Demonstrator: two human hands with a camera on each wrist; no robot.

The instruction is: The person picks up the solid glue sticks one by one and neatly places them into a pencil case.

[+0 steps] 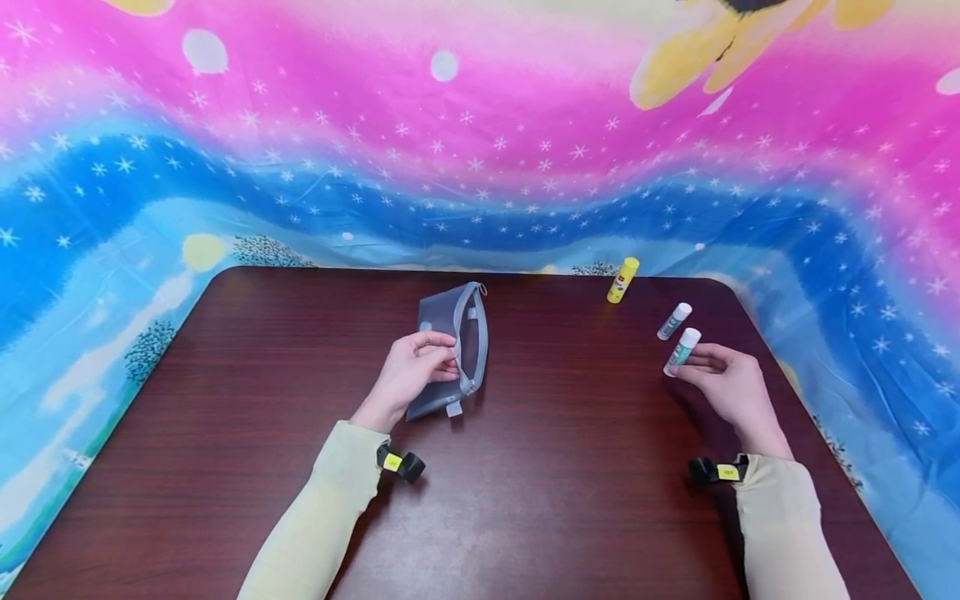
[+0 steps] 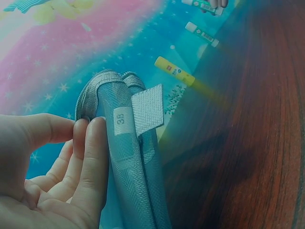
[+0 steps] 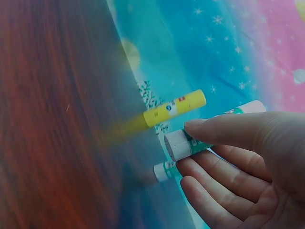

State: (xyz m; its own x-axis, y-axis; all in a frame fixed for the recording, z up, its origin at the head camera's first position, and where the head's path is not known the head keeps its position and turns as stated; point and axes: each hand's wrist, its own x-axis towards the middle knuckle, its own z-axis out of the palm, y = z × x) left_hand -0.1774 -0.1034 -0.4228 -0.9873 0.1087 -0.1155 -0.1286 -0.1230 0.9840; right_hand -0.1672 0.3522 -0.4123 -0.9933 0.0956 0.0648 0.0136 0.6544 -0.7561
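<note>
My left hand (image 1: 411, 371) pinches the near rim of a grey mesh zipper pouch (image 1: 438, 317), whose mouth gapes toward the right. In the left wrist view the pouch (image 2: 126, 157) shows a "38" label and a fabric tab (image 2: 147, 109). Over at the right, my right hand (image 1: 731, 385) grips a white-capped green-and-white glue stick (image 1: 681, 352) between thumb and fingers. In the right wrist view the thumb lies across this glue stick (image 3: 178, 145). Just behind it stands a similar, smaller-looking glue stick (image 1: 673, 322). Farther back, a yellow glue stick (image 1: 621, 280) stands upright.
A dark reddish wooden table (image 1: 525, 492) lies under everything. Behind it and along the sides hangs a colourful cloth (image 1: 480, 158) with snowflakes. A small black strap-on device (image 1: 405, 465) sits at each wrist.
</note>
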